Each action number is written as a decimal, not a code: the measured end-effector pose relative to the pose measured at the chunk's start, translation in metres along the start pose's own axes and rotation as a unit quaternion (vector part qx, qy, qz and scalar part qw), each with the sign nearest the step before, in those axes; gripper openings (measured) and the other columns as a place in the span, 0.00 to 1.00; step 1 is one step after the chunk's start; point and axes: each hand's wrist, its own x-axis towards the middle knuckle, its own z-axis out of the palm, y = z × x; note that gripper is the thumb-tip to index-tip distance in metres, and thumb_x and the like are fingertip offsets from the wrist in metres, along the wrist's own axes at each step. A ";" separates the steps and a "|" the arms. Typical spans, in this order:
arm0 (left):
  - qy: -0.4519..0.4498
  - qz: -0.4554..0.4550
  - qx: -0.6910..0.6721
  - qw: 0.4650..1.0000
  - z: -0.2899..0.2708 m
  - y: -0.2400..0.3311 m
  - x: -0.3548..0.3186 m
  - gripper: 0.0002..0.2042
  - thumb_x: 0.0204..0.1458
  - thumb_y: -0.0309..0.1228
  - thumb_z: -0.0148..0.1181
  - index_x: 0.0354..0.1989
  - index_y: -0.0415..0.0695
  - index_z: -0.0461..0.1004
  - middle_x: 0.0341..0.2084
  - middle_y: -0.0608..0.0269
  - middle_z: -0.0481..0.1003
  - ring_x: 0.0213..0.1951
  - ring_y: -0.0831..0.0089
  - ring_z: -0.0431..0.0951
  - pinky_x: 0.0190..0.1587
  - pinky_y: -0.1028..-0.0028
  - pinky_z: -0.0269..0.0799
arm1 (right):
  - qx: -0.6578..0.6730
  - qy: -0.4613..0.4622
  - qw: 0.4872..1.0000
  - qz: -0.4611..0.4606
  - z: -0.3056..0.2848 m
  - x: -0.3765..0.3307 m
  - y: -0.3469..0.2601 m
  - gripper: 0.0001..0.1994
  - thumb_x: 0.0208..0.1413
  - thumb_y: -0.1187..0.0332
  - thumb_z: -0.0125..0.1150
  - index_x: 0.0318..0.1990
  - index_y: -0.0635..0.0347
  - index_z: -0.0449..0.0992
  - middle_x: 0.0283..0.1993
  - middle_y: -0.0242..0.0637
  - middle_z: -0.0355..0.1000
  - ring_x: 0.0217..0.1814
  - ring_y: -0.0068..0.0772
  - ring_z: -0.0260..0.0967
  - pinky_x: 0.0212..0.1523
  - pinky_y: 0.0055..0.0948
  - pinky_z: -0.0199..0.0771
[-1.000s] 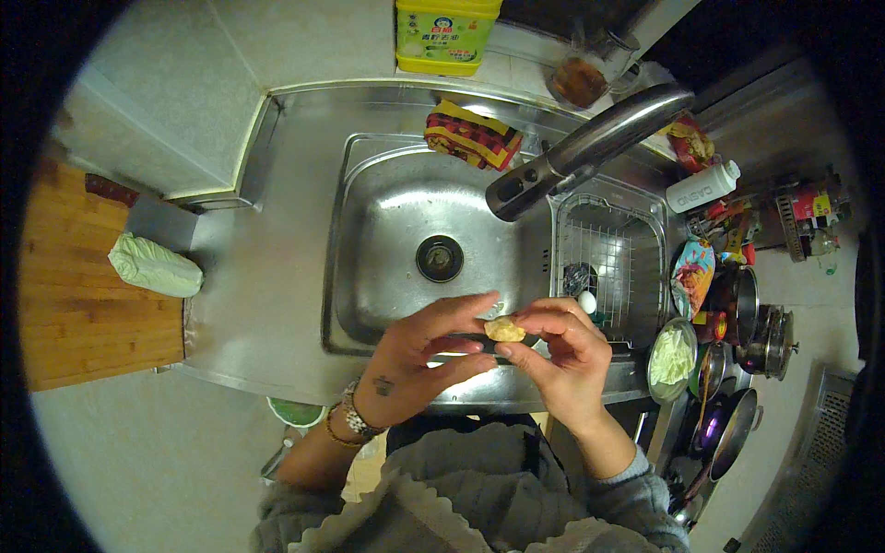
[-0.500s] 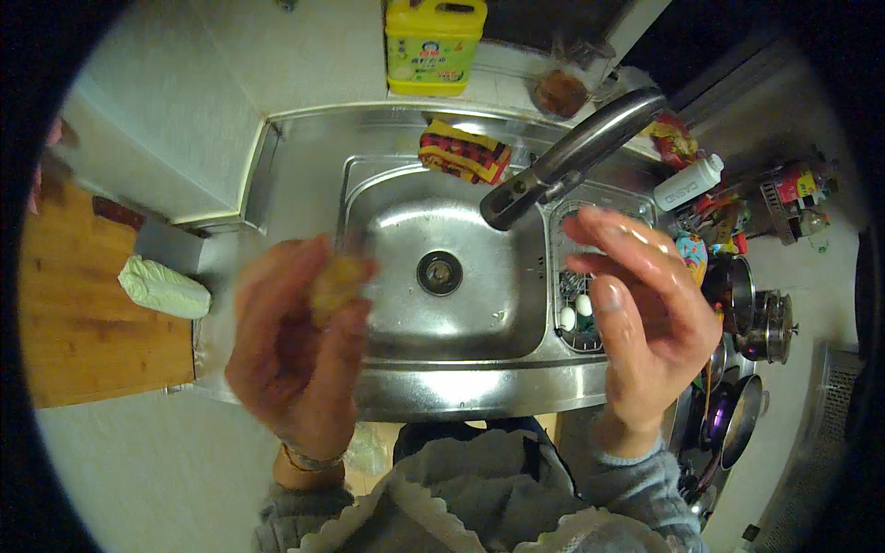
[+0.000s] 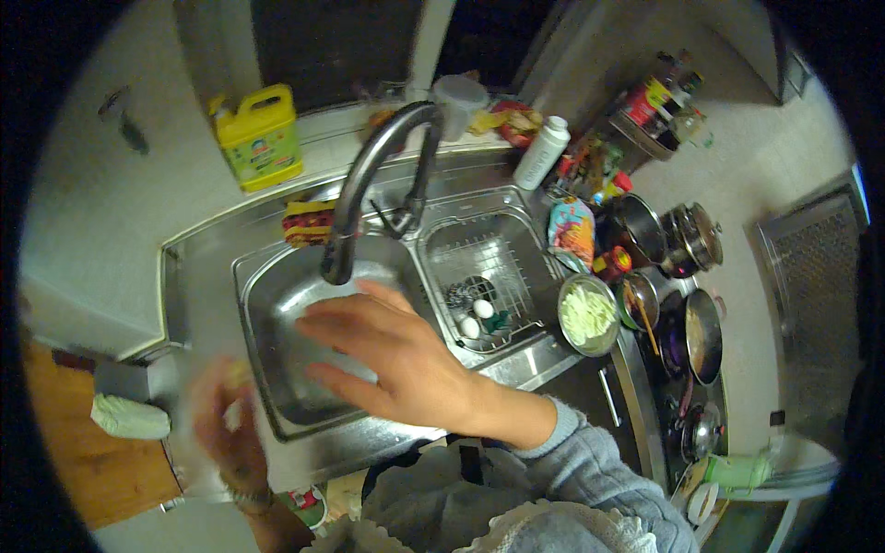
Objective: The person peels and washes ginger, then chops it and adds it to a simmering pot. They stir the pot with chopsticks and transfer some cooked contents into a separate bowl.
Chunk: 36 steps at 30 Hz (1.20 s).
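Observation:
My right hand (image 3: 392,355) hangs over the steel sink basin (image 3: 277,405), fingers spread and holding nothing. To the left, beside the front left corner of the basin, my left hand (image 3: 226,429) is smeared by motion. Its fingers curl round a small yellowish lump (image 3: 239,374), which shows only as a pale patch at the fingertips; its kind is not clear. The curved tap (image 3: 355,184) arches over the back of the basin, beyond my right hand.
A wire rack (image 3: 461,267) with two white eggs (image 3: 482,310) sits in the right basin. Beside it stands a bowl of pale shredded vegetable (image 3: 588,313), then pans (image 3: 702,336). A yellow jug (image 3: 258,138) stands behind; a cabbage (image 3: 129,417) lies on the left.
The view has swung to the right. My right hand has moved left across the basin, and my left hand is lower, at the basin's left side. The bowl of shreds has come into view.

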 end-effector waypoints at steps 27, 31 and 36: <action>0.060 -0.185 0.020 0.981 -0.014 0.008 -0.167 0.12 0.53 0.27 0.50 0.45 0.41 0.70 0.35 0.52 0.74 0.36 0.64 0.76 0.39 0.69 0.72 | 0.126 -0.252 0.953 0.107 0.092 -0.046 0.073 0.16 0.46 0.65 0.63 0.41 0.64 0.74 0.32 0.36 0.73 0.34 0.20 0.68 0.36 0.22 0.67; 0.125 -0.262 0.039 0.956 -0.067 -0.004 -0.202 0.14 0.52 0.31 0.54 0.46 0.38 0.69 0.32 0.57 0.74 0.34 0.73 0.75 0.38 0.74 0.71 | 0.129 -0.356 0.920 0.098 0.150 -0.012 0.028 0.17 0.46 0.63 0.63 0.42 0.64 0.74 0.32 0.39 0.73 0.34 0.27 0.69 0.38 0.27 0.68; 0.170 -0.351 0.042 0.920 -0.115 -0.038 -0.222 0.13 0.51 0.33 0.55 0.42 0.38 0.71 0.26 0.64 0.74 0.30 0.77 0.73 0.33 0.77 0.69 | 0.221 -0.378 0.896 0.080 0.257 0.048 -0.015 0.14 0.48 0.64 0.61 0.40 0.64 0.73 0.31 0.33 0.73 0.32 0.22 0.67 0.34 0.25 0.68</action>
